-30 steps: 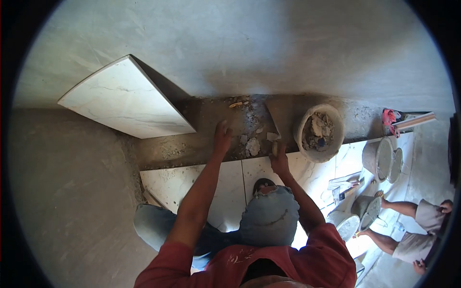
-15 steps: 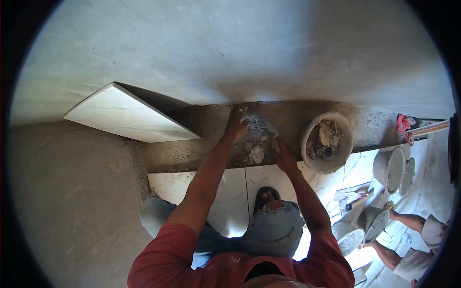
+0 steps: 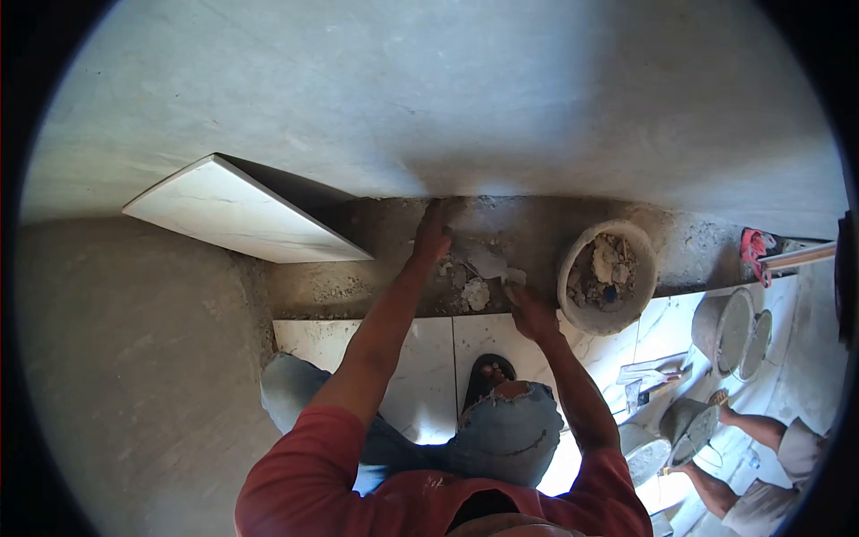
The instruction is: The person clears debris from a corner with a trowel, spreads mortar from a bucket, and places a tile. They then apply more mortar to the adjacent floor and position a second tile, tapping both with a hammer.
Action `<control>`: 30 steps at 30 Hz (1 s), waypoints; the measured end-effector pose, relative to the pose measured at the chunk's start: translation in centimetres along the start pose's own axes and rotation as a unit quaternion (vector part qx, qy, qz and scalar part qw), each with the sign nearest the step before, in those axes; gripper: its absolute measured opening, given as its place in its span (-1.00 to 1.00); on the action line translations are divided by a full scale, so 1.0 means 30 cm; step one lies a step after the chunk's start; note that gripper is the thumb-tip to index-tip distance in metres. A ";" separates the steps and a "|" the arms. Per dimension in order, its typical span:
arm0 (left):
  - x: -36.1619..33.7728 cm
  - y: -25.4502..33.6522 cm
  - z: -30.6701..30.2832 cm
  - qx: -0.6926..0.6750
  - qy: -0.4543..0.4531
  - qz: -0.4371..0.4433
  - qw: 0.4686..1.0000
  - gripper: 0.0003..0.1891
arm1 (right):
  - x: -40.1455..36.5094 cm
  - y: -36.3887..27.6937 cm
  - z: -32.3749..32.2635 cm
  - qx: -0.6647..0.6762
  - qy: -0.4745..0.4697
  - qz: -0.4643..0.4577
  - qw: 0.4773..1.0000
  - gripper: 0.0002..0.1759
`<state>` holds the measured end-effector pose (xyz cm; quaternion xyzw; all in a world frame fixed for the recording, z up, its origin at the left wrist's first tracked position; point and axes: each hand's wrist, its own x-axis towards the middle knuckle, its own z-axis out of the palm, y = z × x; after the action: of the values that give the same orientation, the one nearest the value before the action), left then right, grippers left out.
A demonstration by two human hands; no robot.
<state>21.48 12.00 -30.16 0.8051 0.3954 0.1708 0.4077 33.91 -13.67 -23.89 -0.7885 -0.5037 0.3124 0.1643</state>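
My right hand (image 3: 534, 313) is wrapped round the handle of a trowel. Its flat grey blade (image 3: 486, 261) lies low over the dirt strip along the wall, touching or just above crumbled mortar. Pale mortar lumps (image 3: 474, 294) sit just below the blade. My left hand (image 3: 433, 238) reaches down to the strip close to the wall, its dark fingers stretched out and apart from the trowel; nothing shows in it. To the right of my right hand stands a round bucket (image 3: 573, 300) with broken mortar chunks (image 3: 612, 259) inside.
A marbled white tile (image 3: 237, 215) leans against the wall at left. Laid floor tiles (image 3: 420, 358) border the strip, with my sandalled foot (image 3: 490, 371) on them. At right are several buckets (image 3: 713, 327), tools (image 3: 651, 371), a red bag (image 3: 756, 252) and another person's hands (image 3: 721, 407).
The trowel blade has swung left and lower over the crumbled mortar, and my right hand has dropped slightly toward me. The loose grey heap between my hands looks smaller or covered.
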 end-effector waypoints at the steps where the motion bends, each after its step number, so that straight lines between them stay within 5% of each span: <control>1: 0.001 -0.030 0.013 0.009 0.009 0.006 1.000 -0.27 | 0.013 0.000 0.005 0.001 -0.001 -0.001 1.000 -0.49; 5: -0.007 -0.047 0.008 0.061 0.037 0.037 0.997 -0.30 | 0.129 -0.008 0.044 0.037 0.046 0.065 0.996 -0.41; 11: -0.053 -0.107 -0.047 -0.067 -0.156 -0.093 0.981 -0.43 | 0.006 0.047 0.016 0.013 0.010 0.019 1.000 -0.42; 13: -0.105 -0.146 -0.028 0.028 -0.017 -0.015 0.999 -0.46 | -0.025 0.058 0.010 0.027 0.011 0.021 0.999 -0.43; 16: -0.150 -0.119 -0.046 0.148 0.045 0.058 0.986 -0.48 | -0.097 0.067 0.056 0.051 0.121 0.100 0.986 -0.44; 20: -0.219 -0.121 -0.042 0.256 0.042 -0.003 0.966 -0.47 | -0.158 0.062 0.046 0.117 0.119 0.110 0.980 -0.50; 22: -0.282 -0.106 -0.029 0.203 0.002 0.010 0.979 -0.42 | -0.196 0.043 0.024 0.097 0.107 0.102 0.984 -0.53; 24: -0.316 -0.088 0.014 0.157 0.006 0.010 0.988 -0.40 | -0.183 -0.002 -0.021 0.257 0.082 0.302 0.914 -0.52; 30: -0.425 0.082 0.127 -0.090 0.028 -0.065 0.993 -0.33 | -0.189 0.050 0.042 0.359 -0.069 0.244 0.898 -0.56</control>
<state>16.96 -0.76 -29.92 0.7330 0.4411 0.2014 0.4770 32.44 -19.48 -23.84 -0.7507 -0.1594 0.5560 0.3193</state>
